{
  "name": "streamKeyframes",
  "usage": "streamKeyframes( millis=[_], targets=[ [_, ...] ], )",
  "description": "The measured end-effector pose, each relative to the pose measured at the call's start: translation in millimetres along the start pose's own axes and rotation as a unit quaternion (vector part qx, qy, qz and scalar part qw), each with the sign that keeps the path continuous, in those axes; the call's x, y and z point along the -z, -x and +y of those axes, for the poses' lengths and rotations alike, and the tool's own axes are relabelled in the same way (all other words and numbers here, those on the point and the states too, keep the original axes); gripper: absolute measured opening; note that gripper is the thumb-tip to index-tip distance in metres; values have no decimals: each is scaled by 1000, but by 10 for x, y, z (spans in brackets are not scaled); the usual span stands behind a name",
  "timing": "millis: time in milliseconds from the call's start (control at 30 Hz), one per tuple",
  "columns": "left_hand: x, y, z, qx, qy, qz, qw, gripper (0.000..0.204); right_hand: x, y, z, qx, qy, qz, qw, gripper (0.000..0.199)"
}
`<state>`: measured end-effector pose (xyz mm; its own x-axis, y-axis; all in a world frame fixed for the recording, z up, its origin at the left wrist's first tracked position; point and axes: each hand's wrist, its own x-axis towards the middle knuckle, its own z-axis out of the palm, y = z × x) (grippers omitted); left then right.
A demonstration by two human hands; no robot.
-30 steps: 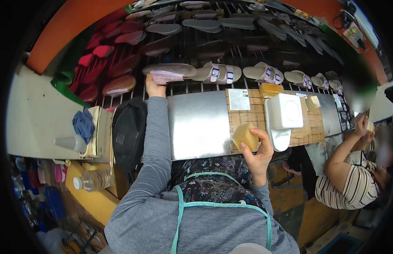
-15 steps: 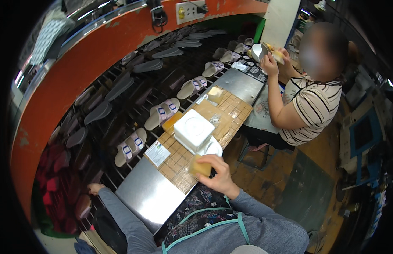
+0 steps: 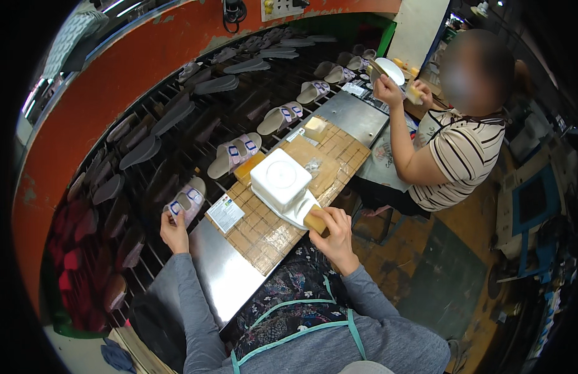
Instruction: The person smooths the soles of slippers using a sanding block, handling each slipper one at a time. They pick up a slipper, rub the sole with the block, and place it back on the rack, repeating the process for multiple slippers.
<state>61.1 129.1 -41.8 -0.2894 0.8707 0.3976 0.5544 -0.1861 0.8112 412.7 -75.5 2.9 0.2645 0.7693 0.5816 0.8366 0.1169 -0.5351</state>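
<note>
- A lilac-strapped sandal [image 3: 184,202] on the dark slatted conveyor [image 3: 176,143] is gripped at its near end by the left hand [image 3: 175,232], fingers closed on it.
- A tan block [image 3: 315,222] is clamped in the right hand [image 3: 334,235] beside the white square container [image 3: 280,179].
- Judging by the row, several sandals further along appear handled; others remain.
- The surface [image 3: 264,234] is wood-patterned between steel plates; an orange wall [image 3: 114,87] curves behind, and a seated co-worker's hand [image 3: 387,92] is busy alongside.
</note>
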Motion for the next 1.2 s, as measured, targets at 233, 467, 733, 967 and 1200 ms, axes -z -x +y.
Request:
streamKeyframes(
  millis=[233,467,733,967,1200],
  targets=[
    [445,994,884,-19,91,42,995,20,-29,-40,10,7,11,-7,1000,36],
    [374,1670,910,-187,-234,-199,933,51,145,-145,50,-125,-201,-90,967,32],
    [375,1234,1041,295,597,-220,713,51,46,-334,-541,-150,-646,-84,744,56],
    [432,1594,1385,292,745,-278,531,62,-102,-420,-1132,201,-305,-78,928,56],
    [741,1673,1337,303,664,-188,657,60,-241,-197,-1354,234,-341,-191,890,52]
  ],
)
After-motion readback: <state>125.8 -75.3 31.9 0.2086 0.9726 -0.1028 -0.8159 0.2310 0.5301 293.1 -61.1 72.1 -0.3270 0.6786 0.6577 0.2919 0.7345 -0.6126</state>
